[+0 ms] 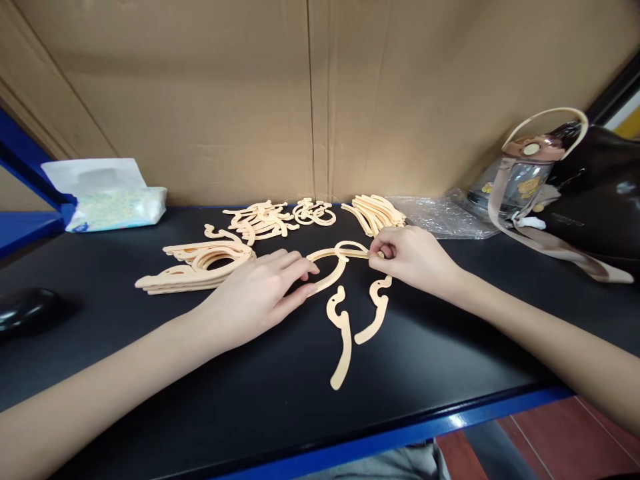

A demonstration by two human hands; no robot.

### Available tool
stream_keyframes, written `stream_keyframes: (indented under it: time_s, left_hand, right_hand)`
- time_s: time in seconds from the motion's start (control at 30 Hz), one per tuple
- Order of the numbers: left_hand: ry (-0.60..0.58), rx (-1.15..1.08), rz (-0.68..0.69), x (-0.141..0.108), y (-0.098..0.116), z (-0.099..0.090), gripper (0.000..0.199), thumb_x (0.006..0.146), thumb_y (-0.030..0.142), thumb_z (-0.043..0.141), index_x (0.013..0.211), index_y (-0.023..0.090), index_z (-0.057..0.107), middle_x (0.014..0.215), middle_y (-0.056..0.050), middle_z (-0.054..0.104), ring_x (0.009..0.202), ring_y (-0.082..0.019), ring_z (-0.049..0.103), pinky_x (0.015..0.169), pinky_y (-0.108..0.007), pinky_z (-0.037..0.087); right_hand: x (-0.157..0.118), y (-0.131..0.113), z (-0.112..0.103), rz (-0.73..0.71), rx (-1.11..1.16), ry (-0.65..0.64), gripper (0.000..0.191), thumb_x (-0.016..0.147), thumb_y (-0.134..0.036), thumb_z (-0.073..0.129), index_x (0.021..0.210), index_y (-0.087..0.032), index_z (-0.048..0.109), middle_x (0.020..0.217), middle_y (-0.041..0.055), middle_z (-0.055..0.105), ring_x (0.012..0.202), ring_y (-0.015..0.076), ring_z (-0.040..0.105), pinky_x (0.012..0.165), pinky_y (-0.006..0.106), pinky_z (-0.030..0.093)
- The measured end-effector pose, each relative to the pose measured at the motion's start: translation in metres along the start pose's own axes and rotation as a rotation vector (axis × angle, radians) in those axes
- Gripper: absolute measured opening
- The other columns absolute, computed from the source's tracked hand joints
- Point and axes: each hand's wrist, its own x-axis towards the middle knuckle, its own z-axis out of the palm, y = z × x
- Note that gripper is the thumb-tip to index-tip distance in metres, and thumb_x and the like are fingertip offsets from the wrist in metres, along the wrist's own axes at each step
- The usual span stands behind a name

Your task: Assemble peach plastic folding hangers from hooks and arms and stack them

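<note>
Between my hands on the black table lies a partly joined beige plastic hanger (333, 270), made of curved arms with a ring-shaped part (351, 244) across them. My left hand (265, 283) has its thumb and fingertips closed around the hanger's left end. On the other side, my right hand (407, 253) pinches the right end, its fingers partly hiding that tip. Closer to me lie two loose hook-ended pieces, a longer one (343, 340) and a shorter one (374, 310). Beside my left wrist is a stack of beige hangers (195, 263), partly covered by that hand.
Loose hooked pieces (263, 220), a few rings (315, 212) and a bundle of curved arms (375, 213) lie at the back. Around them are a tissue pack (117, 208), a black mouse (30, 310), clear plastic wrap (445, 213), a strapped bottle (525, 177) and a black bag (595, 200).
</note>
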Motion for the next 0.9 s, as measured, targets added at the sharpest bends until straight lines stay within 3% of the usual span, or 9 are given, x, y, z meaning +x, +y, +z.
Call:
stream_keyframes:
  time_s: [0.13,0.33,0.53,0.67,0.8,0.9]
  left_hand:
    - [-0.046,0.006,0.046,-0.001,0.005,0.001,0.021,0.095,0.025,0.039,0.103,0.02,0.058,0.098,-0.001,0.061,0.089,-0.019,0.057,0.073,-0.032,0.042]
    - [0.026,0.155,-0.072,0.0,0.011,-0.008,0.011,0.076,0.018,0.046,0.068,0.018,0.053,0.069,-0.001,0.058,0.069,-0.02,0.051,0.067,-0.037,0.038]
    - [0.067,0.041,-0.014,-0.001,0.023,-0.001,0.024,0.094,0.034,0.042,0.098,0.017,0.058,0.089,-0.004,0.061,0.081,-0.022,0.055,0.07,-0.036,0.04]
    - [0.016,-0.011,0.001,-0.001,0.026,0.006,0.018,0.094,0.032,0.046,0.094,0.019,0.058,0.088,-0.002,0.059,0.078,-0.02,0.054,0.069,-0.033,0.04]
    - [0.015,-0.055,-0.057,0.0,0.023,0.009,0.013,0.092,0.028,0.047,0.085,0.019,0.054,0.082,-0.001,0.057,0.075,-0.018,0.053,0.066,-0.03,0.039]
    - [0.026,-0.124,-0.094,0.001,0.022,0.01,0.011,0.09,0.026,0.048,0.082,0.019,0.05,0.08,0.001,0.056,0.073,-0.016,0.053,0.062,-0.027,0.037]
  right_hand:
    - [0.0,-0.002,0.003,-0.012,-0.036,0.004,0.01,0.071,-0.021,0.057,0.065,-0.019,0.065,0.062,-0.0035,0.056,0.06,0.0107,0.049,0.058,0.024,0.033]
    - [-0.003,-0.001,0.007,-0.022,-0.047,-0.007,0.011,0.075,-0.024,0.059,0.069,-0.019,0.067,0.062,-0.0031,0.058,0.06,0.0117,0.051,0.059,0.024,0.034]
    - [-0.006,-0.009,0.009,-0.091,-0.073,-0.014,0.022,0.081,-0.025,0.06,0.06,-0.017,0.062,0.059,-0.0019,0.056,0.059,0.0115,0.049,0.06,0.025,0.033]
    - [-0.007,-0.014,0.008,-0.172,-0.027,-0.043,0.038,0.091,-0.033,0.053,0.057,-0.017,0.061,0.057,-0.001,0.055,0.058,0.012,0.048,0.064,0.027,0.034]
    - [-0.009,-0.012,-0.003,-0.345,-0.013,-0.116,0.019,0.09,-0.029,0.055,0.084,-0.017,0.069,0.074,0.0012,0.062,0.073,0.0149,0.055,0.07,0.027,0.039]
    - [-0.009,-0.008,-0.013,-0.436,-0.045,-0.267,0.023,0.09,-0.026,0.056,0.109,-0.018,0.067,0.092,0.0047,0.064,0.087,0.0182,0.058,0.078,0.03,0.042]
